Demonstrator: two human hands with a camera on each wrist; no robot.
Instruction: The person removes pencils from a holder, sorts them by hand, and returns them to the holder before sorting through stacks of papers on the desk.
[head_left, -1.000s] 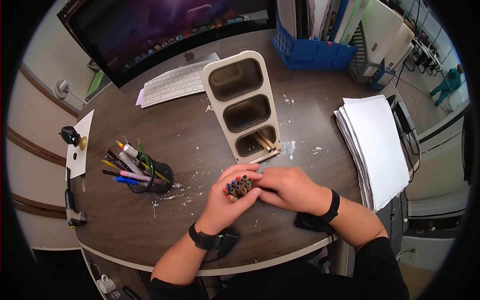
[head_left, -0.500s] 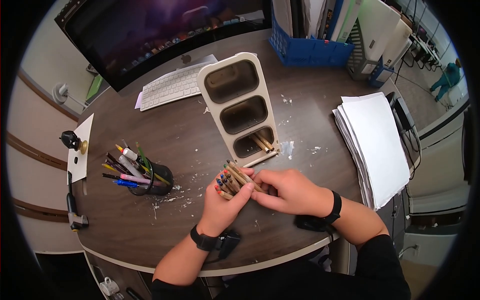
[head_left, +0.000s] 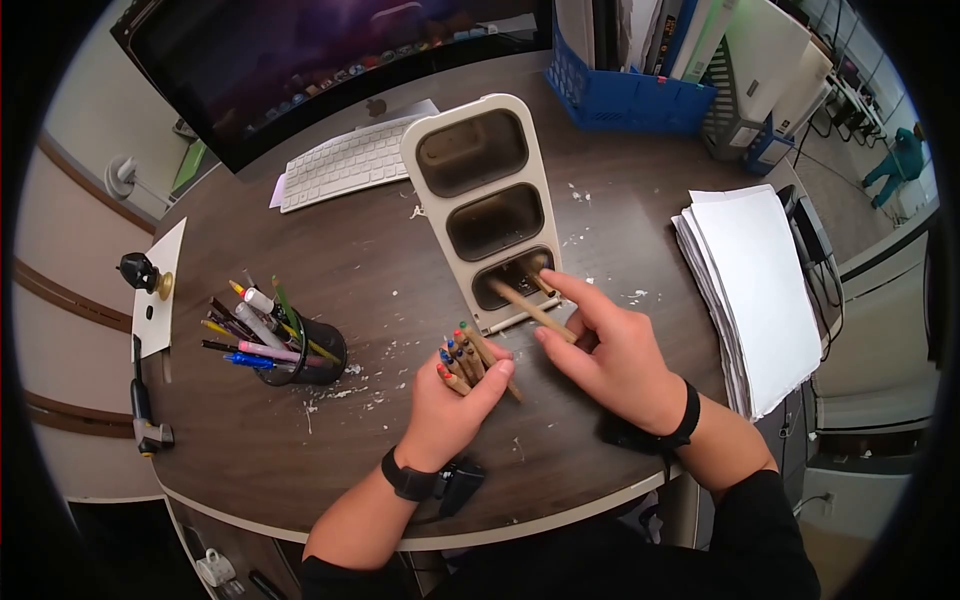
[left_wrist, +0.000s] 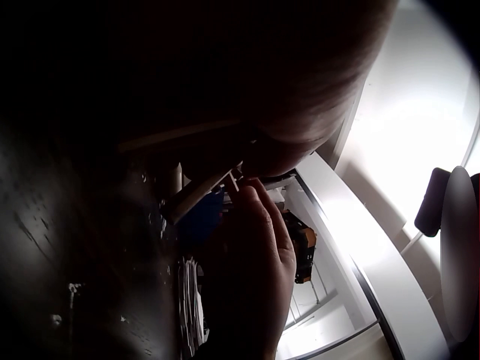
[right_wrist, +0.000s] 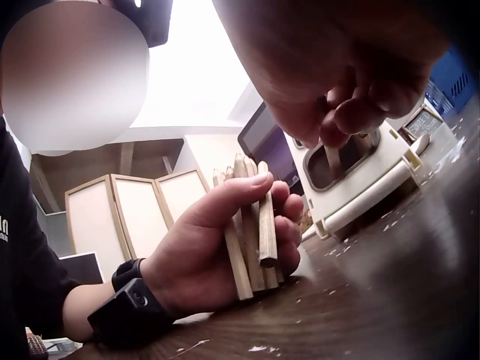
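My left hand (head_left: 440, 412) grips a bundle of wooden colored pencils (head_left: 462, 362), their red, blue and green tips pointing up and away. In the right wrist view the fingers curl round the pencils (right_wrist: 249, 236), with the blunt ends low over the desk. One more pencil (head_left: 538, 315) is pinched by my right hand (head_left: 628, 358), its far end overlapping the lowest compartment of a beige three-compartment holder (head_left: 436, 225). Pencils in that compartment are partly covered by the right index finger. The upper two compartments show no pencils.
A black mesh pen cup (head_left: 325, 355), full of pens, stands to the left. Stacked white paper (head_left: 752, 290) lies on the right. Behind are a keyboard (head_left: 345, 168), a monitor (head_left: 330, 60) and a blue file rack (head_left: 640, 103). White scraps (head_left: 375, 400) dot the desk.
My right hand has left the bundle with one pencil and moved up and right to the holder's lowest compartment. The left hand keeps the other pencils in nearly the same place.
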